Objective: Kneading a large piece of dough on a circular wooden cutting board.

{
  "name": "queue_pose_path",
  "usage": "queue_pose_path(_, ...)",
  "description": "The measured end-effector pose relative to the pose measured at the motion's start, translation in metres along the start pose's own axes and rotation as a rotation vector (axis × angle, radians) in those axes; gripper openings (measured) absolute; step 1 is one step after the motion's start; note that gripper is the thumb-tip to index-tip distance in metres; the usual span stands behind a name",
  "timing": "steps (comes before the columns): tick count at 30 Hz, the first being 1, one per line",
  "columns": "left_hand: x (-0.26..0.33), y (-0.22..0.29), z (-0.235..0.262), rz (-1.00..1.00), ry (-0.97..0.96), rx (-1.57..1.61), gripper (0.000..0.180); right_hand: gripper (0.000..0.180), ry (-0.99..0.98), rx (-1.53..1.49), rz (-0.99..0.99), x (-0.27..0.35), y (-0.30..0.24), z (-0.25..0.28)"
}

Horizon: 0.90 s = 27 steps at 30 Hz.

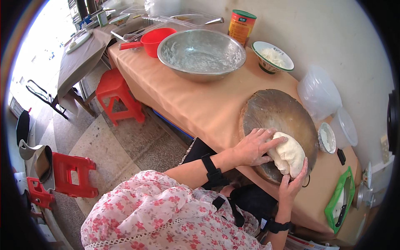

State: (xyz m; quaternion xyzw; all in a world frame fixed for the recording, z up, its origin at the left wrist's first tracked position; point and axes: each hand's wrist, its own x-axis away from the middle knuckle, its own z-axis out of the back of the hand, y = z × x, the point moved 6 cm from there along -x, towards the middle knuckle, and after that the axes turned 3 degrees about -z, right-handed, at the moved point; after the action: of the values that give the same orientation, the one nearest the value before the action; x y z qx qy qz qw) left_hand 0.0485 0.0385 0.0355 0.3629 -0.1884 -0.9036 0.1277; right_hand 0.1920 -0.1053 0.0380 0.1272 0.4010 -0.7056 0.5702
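A pale lump of dough (289,155), folded and creased on its near side, rests on a round wooden chopping board (277,110). My left hand (255,148) lies against the dough's left side, its fingers reaching over the top. On the near right edge, my right hand (293,183) cups the dough with thumb and fingers. Flour marks the fingers of both hands. The dough's underside is hidden from view.
Beyond the board stand a floury steel basin (202,54), a red dipper (155,41), a red-yellow tin (241,27) and a bowl of white shreds (273,56). Rightward are a small bowl (327,137) and a green tray (339,200) with a knife (341,216). A red stool (114,93) stands left.
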Motion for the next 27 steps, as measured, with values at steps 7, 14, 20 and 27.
queue_pose_path(7,-0.0004,0.0009,0.0018,-0.02,0.011,-0.003,0.082,0.07,0.007,-0.003,-0.03,-0.0001,0.0007,-0.0006)
queue_pose_path(14,0.0007,0.0001,0.0027,-0.004,-0.005,0.014,0.081,0.07,0.001,-0.01,0.006,-0.002,-0.0036,-0.0001)
queue_pose_path(20,0.0,0.0026,0.0015,-0.002,-0.015,-0.002,0.081,0.071,0.005,0.008,0.03,0.0012,-0.0021,0.0014)
queue_pose_path(27,0.0,0.0005,0.0005,0.012,-0.019,-0.011,0.082,0.07,-0.001,-0.019,-0.021,0.0001,0.0012,-0.0011)
